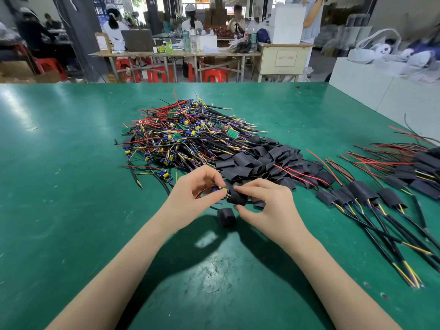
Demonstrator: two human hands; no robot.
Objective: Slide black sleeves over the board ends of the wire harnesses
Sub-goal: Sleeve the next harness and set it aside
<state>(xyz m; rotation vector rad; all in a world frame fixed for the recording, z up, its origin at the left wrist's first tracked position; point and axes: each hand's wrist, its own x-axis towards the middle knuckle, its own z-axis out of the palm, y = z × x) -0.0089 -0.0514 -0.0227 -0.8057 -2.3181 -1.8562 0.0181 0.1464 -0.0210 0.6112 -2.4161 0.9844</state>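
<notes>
My left hand [194, 189] pinches the board end of a wire harness [220, 189], its blue and yellow parts showing between the fingertips. My right hand [266, 206] grips a black sleeve [238, 195] whose mouth meets that board end. A loose black sleeve [226, 217] lies on the green table just below both hands. Behind them is a heap of bare harnesses [181, 136] with small green boards, and to its right a pile of empty black sleeves [259, 160].
Sleeved harnesses [362, 194] lie in a row to the right, their black cables running toward the near edge, with more stacked at the far right [423, 167]. White boxes [381, 91] stand at the table's far right corner. People work at benches behind.
</notes>
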